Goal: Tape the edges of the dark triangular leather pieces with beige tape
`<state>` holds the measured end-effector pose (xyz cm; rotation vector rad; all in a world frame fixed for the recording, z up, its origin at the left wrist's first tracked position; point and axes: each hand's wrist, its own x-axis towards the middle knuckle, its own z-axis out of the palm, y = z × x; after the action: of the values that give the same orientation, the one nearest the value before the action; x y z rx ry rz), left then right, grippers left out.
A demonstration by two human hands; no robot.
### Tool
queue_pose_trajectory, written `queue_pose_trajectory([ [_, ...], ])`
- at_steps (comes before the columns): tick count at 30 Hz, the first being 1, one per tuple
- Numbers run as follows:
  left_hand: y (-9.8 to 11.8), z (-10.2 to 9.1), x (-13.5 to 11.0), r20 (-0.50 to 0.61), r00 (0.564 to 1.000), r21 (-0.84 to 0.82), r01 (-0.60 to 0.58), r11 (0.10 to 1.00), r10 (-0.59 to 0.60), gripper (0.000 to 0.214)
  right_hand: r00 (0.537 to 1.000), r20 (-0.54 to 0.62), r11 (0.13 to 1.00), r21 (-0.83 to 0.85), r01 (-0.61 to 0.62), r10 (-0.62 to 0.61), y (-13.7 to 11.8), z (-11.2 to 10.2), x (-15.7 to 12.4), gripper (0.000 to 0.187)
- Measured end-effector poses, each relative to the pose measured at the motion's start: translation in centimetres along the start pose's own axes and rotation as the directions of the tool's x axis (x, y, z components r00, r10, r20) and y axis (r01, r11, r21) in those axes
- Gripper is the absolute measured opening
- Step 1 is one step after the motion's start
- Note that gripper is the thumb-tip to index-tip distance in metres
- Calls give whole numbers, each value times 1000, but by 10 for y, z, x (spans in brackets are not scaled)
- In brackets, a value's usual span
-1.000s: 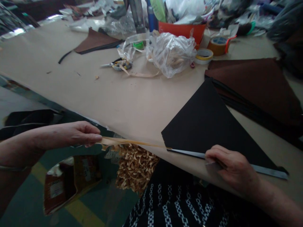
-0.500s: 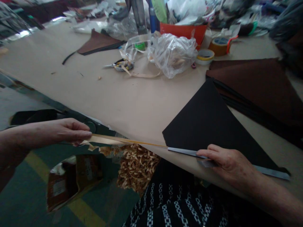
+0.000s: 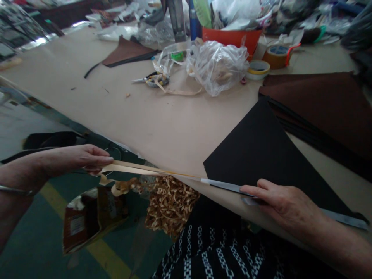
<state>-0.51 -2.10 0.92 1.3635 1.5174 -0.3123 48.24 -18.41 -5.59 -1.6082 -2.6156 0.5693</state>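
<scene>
A black triangular sheet lies at the near edge of the paper-covered table, with a pale adhesive strip along its near edge. My left hand pinches a tan backing strip that stretches taut from the sheet's left corner out past the table edge. My right hand presses its fingers flat on the sheet's near edge and the pale strip.
A heap of curled tan strips hangs below the table edge beside a brown foil bag. Further back lie scissors, a crumpled plastic bag, tape rolls, an orange tub and brown triangular sheets.
My left hand has drawn the tan strip further left, away from the sheet, so more pale adhesive shows. My right hand has shifted slightly along the edge.
</scene>
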Motion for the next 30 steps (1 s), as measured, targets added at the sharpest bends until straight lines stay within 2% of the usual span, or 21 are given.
queue_pose_trajectory([
  [2, -3, -1, 1, -16, 1000, -3, 1, 1000, -1, 44, 1000, 17, 999, -37, 11, -10, -7, -6, 5, 45],
  [6, -3, -1, 3, -25, 1000, -9, -3, 1000, 3, 41, 997, 69, 991, -131, 30, -21, -32, -17, 24, 22],
  [9, 1, 0, 3, -41, 999, -4, 0, 1000, -1, 40, 992, 57, 988, -104, 116, -111, -42, -10, 39, 17],
  [12, 6, 0, 4, -37, 999, -4, 19, 1000, -19, 38, 981, 16, 980, -39, 195, -195, -40, 1, 46, 12],
  [17, 0, -3, 11, -71, 996, 22, 46, 999, -44, 37, 977, 30, 976, -48, 213, -212, -36, 1, 50, 41],
  [20, -9, -6, 16, -133, 989, 85, 78, 993, -66, 37, 979, 43, 976, -83, 200, -197, -41, -3, 55, 42],
  [22, -12, -8, 18, -215, 976, 151, 78, 985, -44, 36, 982, 46, 976, -108, 188, -184, -45, -3, 59, 40],
  [24, -10, -9, 19, -331, 944, 207, 69, 976, 3, 30, 984, 48, 977, -119, 176, -172, -47, -2, 63, 41],
  [26, -3, -5, 20, -473, 878, 255, 66, 965, 65, 30, 984, 54, 980, -97, 174, -169, -47, -3, 65, 44],
  [28, 11, 7, 18, -615, 772, 322, 60, 945, 160, 34, 986, 52, 987, -2, 160, -160, -46, -6, 65, 46],
  [30, 32, 30, 13, -693, 662, 390, 11, 921, 286, 36, 995, 29, 984, 152, 94, -99, -45, -10, 63, 45],
])
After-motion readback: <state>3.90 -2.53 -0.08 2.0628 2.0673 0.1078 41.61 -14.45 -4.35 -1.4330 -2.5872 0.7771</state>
